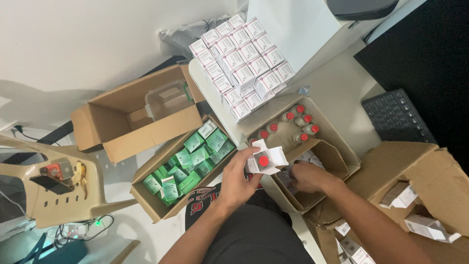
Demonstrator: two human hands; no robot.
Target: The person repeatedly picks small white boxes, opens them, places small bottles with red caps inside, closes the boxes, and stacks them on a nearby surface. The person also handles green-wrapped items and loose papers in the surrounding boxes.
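Observation:
My left hand (237,181) holds a small white carton (266,157) with its top flaps open; a red bottle cap shows inside it. My right hand (308,177) reaches down into a small cardboard box (337,159) holding white packets, its fingers hidden among them. Just beyond stands a larger open cardboard box (337,129) with several red-capped bottles (298,124). A stack of several white cartons (244,61) lies on the white desk behind it.
A cardboard box of green cartons (188,164) sits at my left, another open box (132,115) with clear plastic behind it. A box with white cartons (420,205) is at right. A keyboard (395,115) and a beige chair (53,186) are nearby.

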